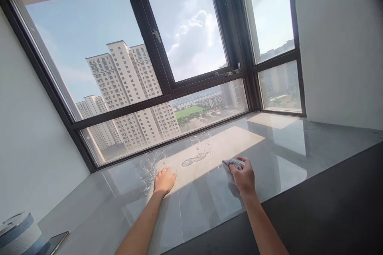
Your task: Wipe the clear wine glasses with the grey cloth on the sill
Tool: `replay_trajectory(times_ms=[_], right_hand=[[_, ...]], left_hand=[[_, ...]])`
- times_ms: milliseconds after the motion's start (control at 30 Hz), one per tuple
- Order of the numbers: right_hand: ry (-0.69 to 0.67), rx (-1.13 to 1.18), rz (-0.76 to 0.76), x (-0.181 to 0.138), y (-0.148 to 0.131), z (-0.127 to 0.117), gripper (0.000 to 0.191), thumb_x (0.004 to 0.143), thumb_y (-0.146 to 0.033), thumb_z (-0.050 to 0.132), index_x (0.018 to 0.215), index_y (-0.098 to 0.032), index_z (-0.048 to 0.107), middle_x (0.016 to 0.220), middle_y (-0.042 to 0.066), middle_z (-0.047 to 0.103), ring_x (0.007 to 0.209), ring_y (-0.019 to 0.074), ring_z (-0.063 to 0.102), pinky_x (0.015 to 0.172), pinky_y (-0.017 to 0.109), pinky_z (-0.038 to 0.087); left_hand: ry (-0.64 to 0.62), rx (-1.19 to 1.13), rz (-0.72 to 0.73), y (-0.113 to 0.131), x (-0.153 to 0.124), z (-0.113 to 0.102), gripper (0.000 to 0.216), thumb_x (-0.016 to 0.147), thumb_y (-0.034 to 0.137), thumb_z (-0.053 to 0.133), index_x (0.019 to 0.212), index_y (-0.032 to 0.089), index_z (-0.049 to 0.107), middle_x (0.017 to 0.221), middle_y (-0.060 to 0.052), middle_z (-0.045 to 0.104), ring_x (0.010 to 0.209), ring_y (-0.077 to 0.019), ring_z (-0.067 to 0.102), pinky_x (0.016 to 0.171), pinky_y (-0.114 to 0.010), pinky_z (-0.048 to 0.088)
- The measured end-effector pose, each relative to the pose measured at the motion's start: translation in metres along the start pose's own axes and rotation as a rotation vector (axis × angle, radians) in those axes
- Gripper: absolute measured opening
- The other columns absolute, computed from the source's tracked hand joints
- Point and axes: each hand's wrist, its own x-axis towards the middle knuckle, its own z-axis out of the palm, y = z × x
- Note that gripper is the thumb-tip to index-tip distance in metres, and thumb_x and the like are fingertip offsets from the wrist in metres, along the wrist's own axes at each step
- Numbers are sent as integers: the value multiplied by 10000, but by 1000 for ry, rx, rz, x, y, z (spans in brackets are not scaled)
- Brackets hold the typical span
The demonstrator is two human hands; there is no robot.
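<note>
My left hand (164, 182) reaches over the sunlit sill, its fingers apart, right beside a cluster of clear stemmed glasses (143, 174). One glass of that cluster (160, 156) stands just beyond the fingertips; whether they touch it I cannot tell. Bunched in the closed fingers of my right hand (244, 177) is a light grey cloth (229, 163), held just over the sill. Two more stemmed glasses, a left one (194, 142) and a right one (206, 138), stand upright nearer the window, casting shadows toward me.
A glossy tiled sill (206, 199) runs beneath the dark-framed window (167, 95), its front edge dropping to a dark area at lower right. At lower left are a blue-and-white round container (19, 235) and a phone-like flat device (55, 243). Walls close both sides.
</note>
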Motion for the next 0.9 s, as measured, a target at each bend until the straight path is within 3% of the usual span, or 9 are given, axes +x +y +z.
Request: replay_trajectory(times_ms=[233,333,433,533,633,767,900], right_hand=[[29,21,-24,2,-3,2,556,663,-442,693,1136,-188,548,932,111,698,754,260,665,595,324,500],[28,19,-28,2,-4,3,537,667,-439,692,1122,-189,553,912,99,698,739,250,662,593,321,493],[17,18,-12,2,-5,3,526,683,-443,683,1124,-194,544,916,93,694,711,238,658,571,313,482],[7,17,-4,2,-6,5,518,691,-440,678,1127,-199,538,921,87,691,681,227,650,558,310,474],[16,32,-9,3,-6,7,508,681,-430,682,1112,-200,542,896,76,691,687,223,646,581,309,476],[52,39,-31,3,-3,7,497,662,-418,685,1084,-193,553,837,58,679,696,222,638,607,307,477],[50,31,-49,3,-3,6,495,664,-431,675,1085,-199,553,834,55,676,699,224,639,601,302,475]], left_hand=[[24,6,-33,1,25,4,644,906,580,304,1418,226,469,1513,-141,401,1406,-325,324,1139,-478,225],[67,-28,-89,4,12,2,603,901,585,330,1394,277,492,1510,-116,401,1417,-335,295,1142,-497,211],[114,-83,-86,16,-12,0,490,901,536,358,1210,270,629,1414,-108,494,1351,-327,382,1106,-490,286],[132,-177,234,41,-30,0,421,904,473,377,1132,249,652,1319,-83,564,1246,-257,482,1071,-403,363],[77,-240,496,79,-27,5,488,879,487,434,1278,254,588,1446,-72,463,1326,-256,406,1116,-390,324],[-70,-231,393,132,4,10,657,854,542,470,1464,310,398,1592,-50,263,1446,-299,243,1167,-468,215],[-103,-151,333,165,26,10,651,858,558,441,1451,290,429,1572,-64,323,1457,-292,233,1175,-483,170]])
